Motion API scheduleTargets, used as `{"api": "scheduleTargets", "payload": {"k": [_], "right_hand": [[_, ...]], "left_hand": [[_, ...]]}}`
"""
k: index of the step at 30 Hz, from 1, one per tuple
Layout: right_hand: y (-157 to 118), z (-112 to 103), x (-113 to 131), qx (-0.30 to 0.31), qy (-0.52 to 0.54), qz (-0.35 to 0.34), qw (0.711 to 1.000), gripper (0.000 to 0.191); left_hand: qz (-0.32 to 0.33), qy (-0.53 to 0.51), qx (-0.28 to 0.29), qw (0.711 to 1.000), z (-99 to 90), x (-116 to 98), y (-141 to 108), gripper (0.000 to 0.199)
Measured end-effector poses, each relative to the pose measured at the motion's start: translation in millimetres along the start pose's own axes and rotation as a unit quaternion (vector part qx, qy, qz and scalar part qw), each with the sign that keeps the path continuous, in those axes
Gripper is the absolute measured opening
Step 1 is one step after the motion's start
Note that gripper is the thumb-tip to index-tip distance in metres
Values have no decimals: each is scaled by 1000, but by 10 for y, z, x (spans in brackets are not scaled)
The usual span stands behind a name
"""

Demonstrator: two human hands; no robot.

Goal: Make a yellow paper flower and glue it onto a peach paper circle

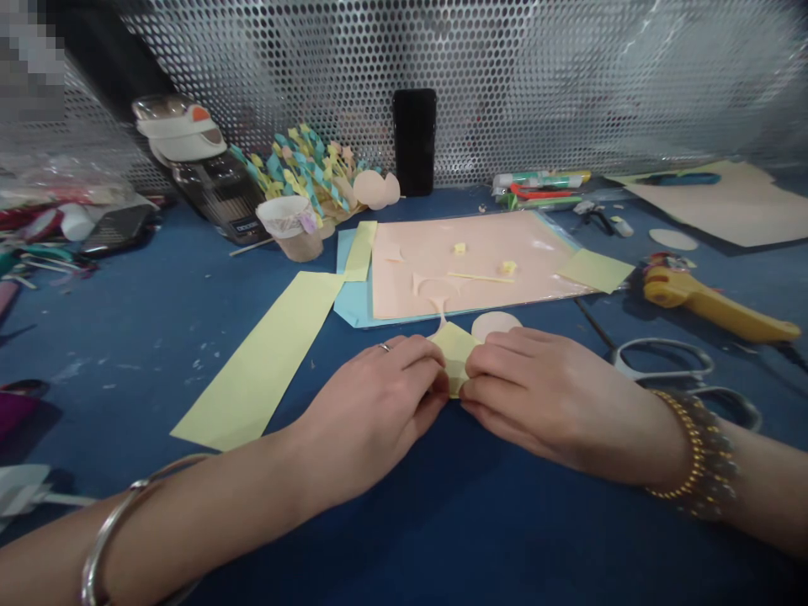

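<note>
We pinch small folded yellow paper (455, 358) between left grip (372, 412) and right grip (543, 400), both pressed together on it, just above blue worktop (126, 370) (peach paper disc (496, 325) just beyond). Pink sheet (473, 261) ahead; long yellow strip (258, 362) left; scissors (656, 341) right.

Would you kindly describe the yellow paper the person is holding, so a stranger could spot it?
Start at the peach sheet mid-desk. Below it, the left hand and right hand meet, pinching a small yellow paper, unlike the long strip to their left.
</note>
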State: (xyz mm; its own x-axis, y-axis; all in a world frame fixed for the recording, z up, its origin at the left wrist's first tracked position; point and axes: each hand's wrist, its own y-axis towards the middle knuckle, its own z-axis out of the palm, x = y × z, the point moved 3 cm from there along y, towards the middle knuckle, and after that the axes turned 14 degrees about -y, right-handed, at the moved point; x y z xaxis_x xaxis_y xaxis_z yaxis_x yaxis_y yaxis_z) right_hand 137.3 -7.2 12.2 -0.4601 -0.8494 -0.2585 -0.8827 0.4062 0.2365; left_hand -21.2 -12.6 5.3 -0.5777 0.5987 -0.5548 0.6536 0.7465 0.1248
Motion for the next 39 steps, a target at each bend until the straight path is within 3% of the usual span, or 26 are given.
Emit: {"api": "scheduleTargets", "payload": {"k": [7,12,21,27,34,39], "right_hand": [[-3,37,29,-1,-34,-11,999,16],[33,36,28,7,-19,-2,1000,19],[71,3,19,17,2,49,999,17],[59,-24,28,22,-21,49,998,17],[78,-1,31,-4,-20,49,999,15],[76,15,32,11,12,61,998,17]], "left_hand": [[-10,-8,3,1000,-12,6,6,17],[19,4,-7,1000,-16,-3,0,16],[117,169,-2,979,67,-43,-74,18],[96,184,26,978,75,-74,-76,16],[46,113,-8,992,10,-88,-20,21],[37,118,-9,992,7,-88,-30,21]]}}
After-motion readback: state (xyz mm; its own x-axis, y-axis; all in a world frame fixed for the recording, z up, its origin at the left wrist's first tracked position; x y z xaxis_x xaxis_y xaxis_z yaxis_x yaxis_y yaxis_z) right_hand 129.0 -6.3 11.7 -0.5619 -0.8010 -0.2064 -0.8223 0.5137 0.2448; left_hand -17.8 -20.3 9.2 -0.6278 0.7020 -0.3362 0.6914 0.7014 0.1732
